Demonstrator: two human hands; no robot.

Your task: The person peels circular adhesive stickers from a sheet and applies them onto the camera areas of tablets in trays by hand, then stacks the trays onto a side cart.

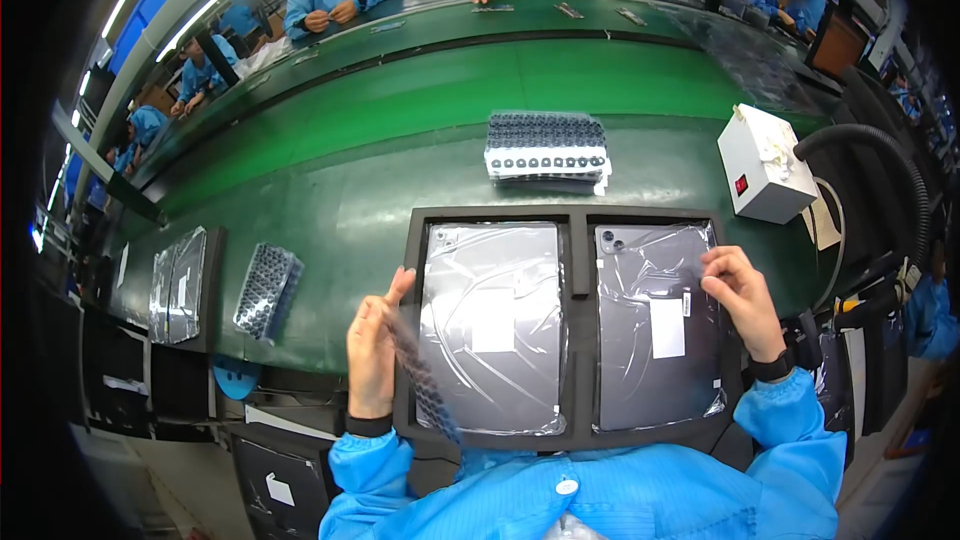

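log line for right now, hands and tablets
left hand: holding dark dotted strip | right hand: at right tablet, grip unclear | left tablet: film-wrapped | both tablets: in black tray

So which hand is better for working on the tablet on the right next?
Probably the right hand: it's by the outer edge of that wrapped tablet, while the left hand is beside the other tablet, holding a dotted strip.
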